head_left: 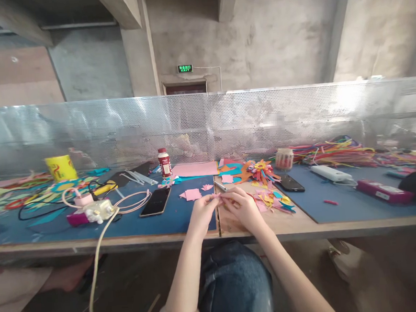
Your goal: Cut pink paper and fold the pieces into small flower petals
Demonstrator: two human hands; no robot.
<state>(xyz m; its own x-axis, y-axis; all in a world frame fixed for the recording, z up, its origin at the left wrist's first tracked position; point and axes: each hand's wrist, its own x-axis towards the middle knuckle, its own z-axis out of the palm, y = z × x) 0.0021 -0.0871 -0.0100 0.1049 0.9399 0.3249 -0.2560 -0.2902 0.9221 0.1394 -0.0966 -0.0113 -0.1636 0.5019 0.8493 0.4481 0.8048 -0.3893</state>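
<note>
My left hand (202, 215) and my right hand (241, 208) meet over the table's near side, fingertips pinched together. Between them is a small piece of pink paper (220, 197), mostly covered by the fingers. A slim silver tool (220, 186) sticks out just beyond my right fingers; I cannot tell whether that hand grips it. Square pink paper pieces (191, 195) lie left of my hands, with a cut pink paper shape (206, 187) beside them. To the right are colourful paper scraps (274, 200) and a multicoloured paper flower (261, 170).
Left of my hands lie a phone (156, 201) and a power strip (90, 212) with cables. A red-capped bottle (164, 163) stands behind. On the right are another phone (290, 182), a white power strip (331, 173) and a purple box (384, 191). A perforated metal screen (205, 122) borders the back.
</note>
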